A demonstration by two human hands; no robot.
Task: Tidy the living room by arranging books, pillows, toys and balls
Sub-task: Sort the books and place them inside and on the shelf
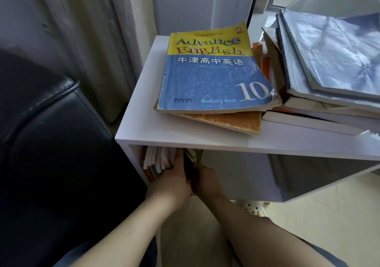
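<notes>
A white shelf unit (144, 127) stands beside a black sofa. On its top lies a blue and yellow English textbook (211, 75) over an orange-brown book (232, 122). To the right is a tall stack of books (320, 75). Inside the compartment below, several books (157, 160) stand upright at the left wall. My left hand (174, 179) presses flat against those upright books. My right hand (207, 179) grips a dark, greenish book (192, 164) that stands between my two hands, partly under the shelf top.
The black leather sofa arm (51, 122) fills the left side. Pale curtains (78, 30) hang behind it. A white perforated basket (250, 207) shows low under the shelf, on the light floor (329, 201).
</notes>
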